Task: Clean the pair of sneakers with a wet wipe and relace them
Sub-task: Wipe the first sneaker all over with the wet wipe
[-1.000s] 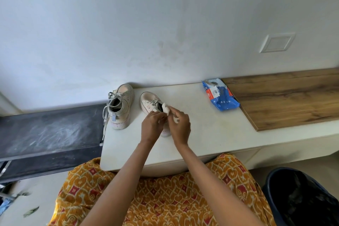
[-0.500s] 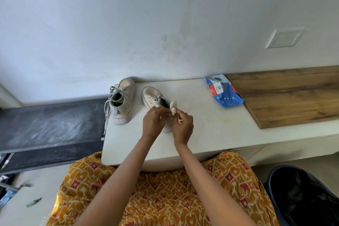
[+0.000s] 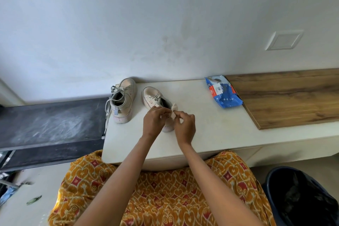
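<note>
- We pinch a small crumpled white wet wipe (image 3: 173,109) between our left hand (image 3: 154,121) and right hand (image 3: 185,124), fingers pressed together on it.
- The wipe hangs just above the nearer pale leather sneaker (image 3: 153,99) on the white counter (image 3: 201,130).
- The second pale sneaker (image 3: 124,99) stands just beside it, laces loose.
- A blue wipes packet (image 3: 222,92) lies well apart.

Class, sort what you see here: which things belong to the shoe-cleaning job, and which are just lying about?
Part of the job:
- right sneaker
- left sneaker, laces trailing
- white wipe, pinched by left hand and right hand
- blue wipes packet

Just lying about:
- wooden board
- dark bin
- black bench
</note>
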Available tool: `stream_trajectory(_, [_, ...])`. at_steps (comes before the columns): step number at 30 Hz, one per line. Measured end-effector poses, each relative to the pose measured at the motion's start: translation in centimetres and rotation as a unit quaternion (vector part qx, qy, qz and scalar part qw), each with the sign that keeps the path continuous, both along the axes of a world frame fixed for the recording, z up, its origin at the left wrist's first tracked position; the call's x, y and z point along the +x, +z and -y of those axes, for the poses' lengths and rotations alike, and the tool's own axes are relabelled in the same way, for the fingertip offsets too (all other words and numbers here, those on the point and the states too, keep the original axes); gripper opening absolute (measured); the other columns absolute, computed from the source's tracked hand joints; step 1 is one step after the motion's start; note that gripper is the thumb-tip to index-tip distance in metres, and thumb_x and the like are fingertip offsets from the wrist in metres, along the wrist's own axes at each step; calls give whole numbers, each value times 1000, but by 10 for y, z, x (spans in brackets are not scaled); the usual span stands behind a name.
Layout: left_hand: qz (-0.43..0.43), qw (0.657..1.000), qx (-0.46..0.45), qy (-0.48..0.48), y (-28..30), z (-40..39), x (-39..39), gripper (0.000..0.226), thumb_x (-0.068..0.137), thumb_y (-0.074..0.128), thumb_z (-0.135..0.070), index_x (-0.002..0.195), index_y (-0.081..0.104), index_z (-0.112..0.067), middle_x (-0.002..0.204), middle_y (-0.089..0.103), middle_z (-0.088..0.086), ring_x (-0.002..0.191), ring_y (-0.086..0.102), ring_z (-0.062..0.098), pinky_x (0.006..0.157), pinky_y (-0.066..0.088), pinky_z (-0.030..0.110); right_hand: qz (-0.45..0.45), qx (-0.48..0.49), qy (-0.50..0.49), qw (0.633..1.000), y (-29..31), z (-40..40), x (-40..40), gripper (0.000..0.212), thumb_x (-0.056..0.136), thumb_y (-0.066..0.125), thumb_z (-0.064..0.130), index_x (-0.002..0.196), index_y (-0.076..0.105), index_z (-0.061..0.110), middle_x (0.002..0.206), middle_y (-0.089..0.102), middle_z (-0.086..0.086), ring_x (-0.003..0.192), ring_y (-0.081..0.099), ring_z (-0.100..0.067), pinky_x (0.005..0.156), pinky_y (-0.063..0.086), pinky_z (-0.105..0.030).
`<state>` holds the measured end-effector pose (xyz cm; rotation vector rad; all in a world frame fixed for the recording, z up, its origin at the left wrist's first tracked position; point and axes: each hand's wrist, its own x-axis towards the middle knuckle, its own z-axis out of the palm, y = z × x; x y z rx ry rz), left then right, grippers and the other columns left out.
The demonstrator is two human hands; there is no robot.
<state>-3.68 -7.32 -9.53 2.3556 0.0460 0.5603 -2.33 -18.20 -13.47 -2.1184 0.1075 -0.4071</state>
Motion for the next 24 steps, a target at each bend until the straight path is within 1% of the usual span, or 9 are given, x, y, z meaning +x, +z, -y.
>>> stream_trajectory(4, [4, 1000, 4, -5, 0, 1, -1, 15, 77, 70, -7, 85, 76, -19, 77, 70, -2, 78, 60, 18, 61, 34, 20, -53, -65, -10, 996, -16, 10, -8, 18, 88, 61, 17, 101, 72, 21, 89, 63, -7, 87, 55, -24, 62, 39, -25])
stream_trajectory(7, [5, 1000, 9, -3, -1, 0, 0, 16, 77, 70, -7, 85, 76, -19, 78, 71, -2, 78, 60, 19, 61, 35, 21, -91, -129, 32, 987, -13, 21, 10, 20, 92, 53, 17, 100, 72, 17, 90, 67, -9, 92, 54, -27, 61, 36, -26])
stream_trajectory(8, [5, 1000, 8, -3, -2, 0, 1, 16, 76, 70, -7, 85, 76, -19, 78, 71, -2, 79, 61, 19, 61, 36, 21, -99, -118, 54, 987, -12, 21, 19, 21, 92, 52, 19, 98, 72, 17, 90, 69, -9, 92, 56, -28, 61, 35, -26])
stream_trajectory(11, [5, 1000, 2, -4, -1, -1, 0, 15, 76, 71, -7, 84, 76, -19, 79, 71, -3, 79, 61, 18, 62, 40, 22, -127, -15, 109, 986, -4, 15, 37, 24, 93, 52, 28, 89, 71, 14, 88, 70, -9, 85, 60, -27, 62, 36, -26])
stream_trajectory(14, [8, 1000, 6, -4, -2, -1, 1, 15, 76, 71, -8, 84, 76, -19, 79, 71, -3, 79, 60, 16, 63, 39, 20, -147, 84, 117, 979, 3, 12, 34, 33, 94, 52, 30, 80, 69, 7, 80, 69, -9, 75, 58, -22, 63, 40, -29])
stream_trajectory(16, [13, 1000, 6, -2, -5, 0, 1, 16, 76, 70, -8, 85, 75, -20, 79, 71, -5, 79, 58, 13, 62, 38, 19, -105, 93, 83, 987, -2, 10, 25, 28, 93, 57, 27, 84, 72, 5, 80, 71, -10, 74, 62, -22, 61, 43, -28])
stream_trajectory(19, [23, 1000, 5, 7, -9, 0, 2, 16, 75, 70, -7, 84, 75, -19, 78, 70, -5, 79, 51, 8, 59, 35, 17, -49, 105, 1, 993, -11, -4, 2, 20, 90, 61, 20, 99, 73, 7, 91, 72, -10, 85, 64, -23, 67, 45, -25])
stream_trajectory(21, [29, 1000, 6, 9, -9, 1, 2, 14, 75, 70, -8, 84, 75, -18, 78, 70, -5, 78, 52, 9, 58, 37, 20, -24, 135, -23, 990, -12, -15, -14, 18, 88, 64, 17, 101, 73, 8, 89, 70, -8, 85, 60, -21, 68, 43, -22])
stream_trajectory(24, [28, 1000, 7, 5, -7, 0, 2, 13, 75, 71, -8, 84, 75, -16, 78, 71, -3, 78, 59, 18, 59, 40, 21, -16, 131, -18, 991, -14, -24, -27, 15, 86, 66, 18, 98, 73, 13, 85, 65, -2, 83, 56, -15, 65, 43, -21])
